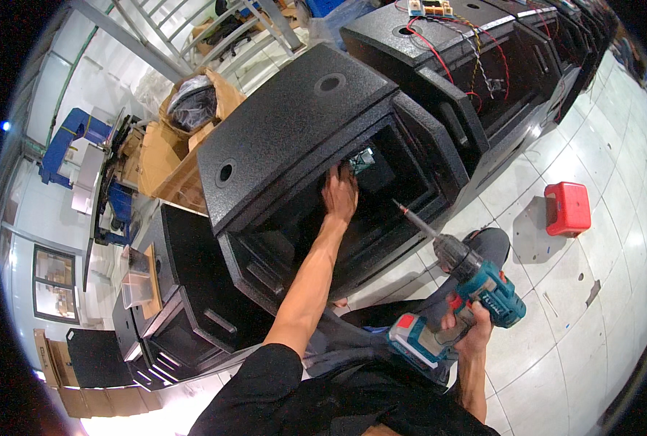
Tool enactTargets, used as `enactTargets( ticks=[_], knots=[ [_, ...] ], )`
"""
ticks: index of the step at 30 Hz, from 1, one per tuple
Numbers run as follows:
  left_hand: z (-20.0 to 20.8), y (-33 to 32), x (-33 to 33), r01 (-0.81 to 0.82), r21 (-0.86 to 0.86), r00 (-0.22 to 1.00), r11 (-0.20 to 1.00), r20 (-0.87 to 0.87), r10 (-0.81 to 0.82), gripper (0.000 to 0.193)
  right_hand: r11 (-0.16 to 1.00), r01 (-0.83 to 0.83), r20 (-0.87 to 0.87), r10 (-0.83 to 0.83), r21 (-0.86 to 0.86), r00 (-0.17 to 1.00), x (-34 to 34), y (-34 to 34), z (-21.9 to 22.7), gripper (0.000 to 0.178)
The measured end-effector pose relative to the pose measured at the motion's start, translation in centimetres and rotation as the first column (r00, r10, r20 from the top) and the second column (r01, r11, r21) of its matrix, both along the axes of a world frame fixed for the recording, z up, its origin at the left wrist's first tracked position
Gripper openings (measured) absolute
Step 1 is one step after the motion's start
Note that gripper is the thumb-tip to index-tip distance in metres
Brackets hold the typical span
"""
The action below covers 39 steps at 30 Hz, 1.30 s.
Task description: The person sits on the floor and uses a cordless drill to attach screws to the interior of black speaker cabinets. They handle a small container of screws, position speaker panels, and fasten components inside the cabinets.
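Observation:
A black speaker cabinet (287, 120) lies in front of me with its open front toward me. My left hand (341, 195) reaches into that opening, fingers drawn together against the dark inner wall; what they pinch, if anything, is hidden. Right beside its fingertips, a small pale part (363, 160) shows inside the cabinet. My right hand (472, 330) is wrapped round the grip of a teal and black cordless drill (501, 294). The drill's long bit points up and left at the cabinet's opening, apart from it.
Another cabinet (381, 36) at the back right carries a circuit board (431, 8) with loose red, yellow and white wires. More black cabinets (185, 327) stand at left, near an open cardboard box (167, 163). A red stool (567, 209) sits on the tiled floor at right.

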State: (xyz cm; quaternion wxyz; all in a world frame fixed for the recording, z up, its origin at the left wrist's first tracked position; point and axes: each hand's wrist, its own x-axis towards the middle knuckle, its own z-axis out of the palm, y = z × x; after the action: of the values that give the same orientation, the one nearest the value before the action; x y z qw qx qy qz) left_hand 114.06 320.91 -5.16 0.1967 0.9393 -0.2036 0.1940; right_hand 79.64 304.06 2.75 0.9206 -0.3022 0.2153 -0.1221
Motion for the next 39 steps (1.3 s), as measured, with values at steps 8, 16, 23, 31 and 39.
enactTargets(
  ticks=[8,16,23,31,39],
  knots=[
    [1.7,-1.0,-1.6,0.073,0.006,0.997,0.997,-0.032,-0.073,0.045,0.971,0.179,-0.177,-0.206,-0.157,0.963,7.3,1.2,4.7,0.033],
    [-0.2,0.3,-0.2,0.094,0.030,0.989,0.995,0.115,-0.097,0.044,0.977,0.155,-0.145,-0.176,-0.145,0.974,14.6,2.7,5.1,0.027],
    [0.4,-0.1,-0.9,0.117,-0.105,0.991,0.988,0.081,-0.109,0.038,0.975,0.148,-0.175,-0.176,-0.163,0.969,16.9,3.1,5.4,0.026],
    [0.0,-0.5,-0.8,0.101,-0.162,0.992,0.982,0.097,-0.086,0.037,0.975,0.132,-0.179,-0.164,-0.178,0.970,18.8,3.7,5.0,0.021],
    [-0.2,-0.7,-0.9,0.032,-0.178,0.998,0.983,0.050,-0.023,0.036,0.968,0.122,-0.176,-0.162,-0.218,0.971,19.5,3.8,5.2,0.019]
  ],
)
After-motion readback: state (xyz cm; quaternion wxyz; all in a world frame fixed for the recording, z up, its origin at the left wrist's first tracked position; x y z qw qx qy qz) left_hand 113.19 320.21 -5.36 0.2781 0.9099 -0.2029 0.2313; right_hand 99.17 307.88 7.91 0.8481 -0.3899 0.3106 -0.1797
